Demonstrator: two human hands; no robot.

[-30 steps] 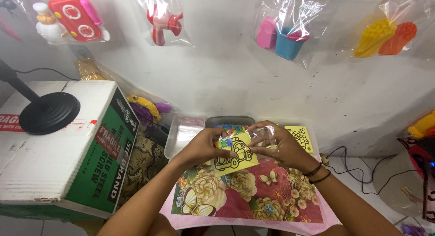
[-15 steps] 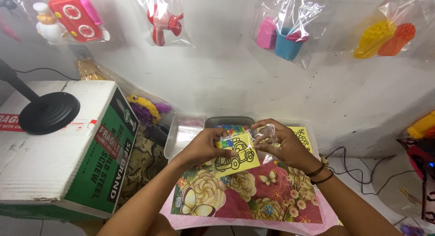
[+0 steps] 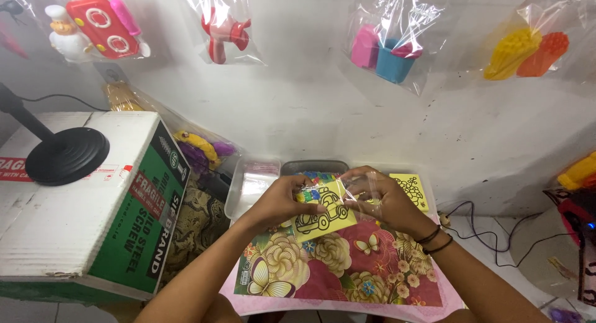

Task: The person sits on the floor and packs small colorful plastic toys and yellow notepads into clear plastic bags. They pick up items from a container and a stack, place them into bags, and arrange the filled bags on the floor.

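The yellow car card (image 3: 323, 212) sits directly between your hands, tilted, long axis running left to right above the floral sheet (image 3: 338, 267). Your left hand (image 3: 279, 202) pinches its left edge; your right hand (image 3: 382, 199) grips the crinkly clear sleeve (image 3: 366, 188) over its right end, equally near. Beyond lies a clear tray (image 3: 248, 183).

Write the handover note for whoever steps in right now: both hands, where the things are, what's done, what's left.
Left hand: pinches the yellow car card at its left edge.
Right hand: holds the clear plastic bag at the card's right end.
Both are held above the floral mat; a second yellow card lies behind.
Done: card and bag brought together.
Left: card looks only partly inside the bag.
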